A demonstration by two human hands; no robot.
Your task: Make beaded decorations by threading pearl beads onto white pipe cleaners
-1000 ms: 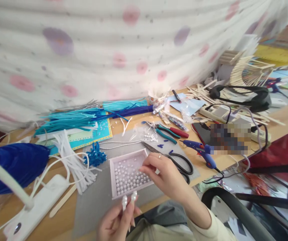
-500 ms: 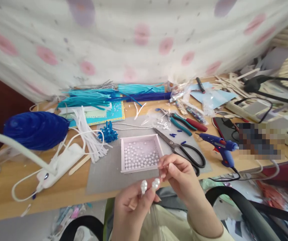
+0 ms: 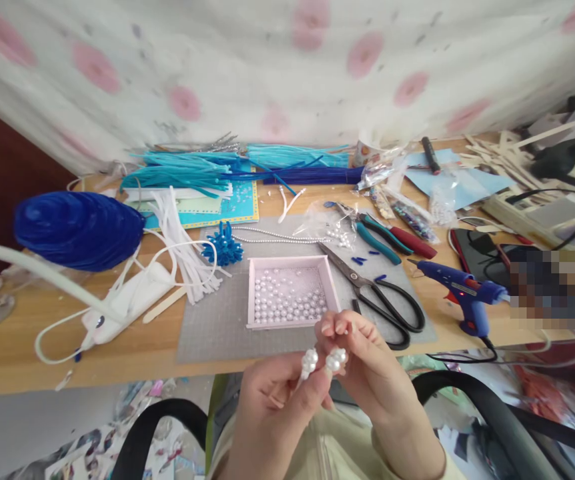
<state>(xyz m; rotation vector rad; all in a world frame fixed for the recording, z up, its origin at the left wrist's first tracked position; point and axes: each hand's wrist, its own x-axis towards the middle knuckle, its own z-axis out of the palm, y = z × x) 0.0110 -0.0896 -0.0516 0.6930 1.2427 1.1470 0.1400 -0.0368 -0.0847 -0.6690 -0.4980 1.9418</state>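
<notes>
My left hand (image 3: 280, 403) is closed, thumb against forefinger, on a piece with two white pearl bead clusters. One bead cluster (image 3: 309, 361) stands by the fingertips, and the other bead cluster (image 3: 336, 360) sits past the thumb tip. Close beside it, my right hand (image 3: 375, 367) has its fingers curled and pinched together; what they hold, if anything, is too small to make out. Just beyond both hands lies a shallow pale pink box (image 3: 250, 293) with loose white pearl beads (image 3: 287, 308) in it. Black-handled scissors (image 3: 367, 283) rest right of the box.
A grey cutting mat (image 3: 207, 340) lies under the box. To the right are a blue glue gun (image 3: 460, 287) and pliers (image 3: 375, 237). Leftward sit a blue bundle (image 3: 77, 230), white pipe cleaners (image 3: 180, 247) and a white power strip (image 3: 127, 303). Turquoise pipe cleaners (image 3: 182, 170) lie behind.
The view has shifted, so the table things appear higher and mostly farther right. My hands have come closer together, the right fingers now right by the bead clusters.
</notes>
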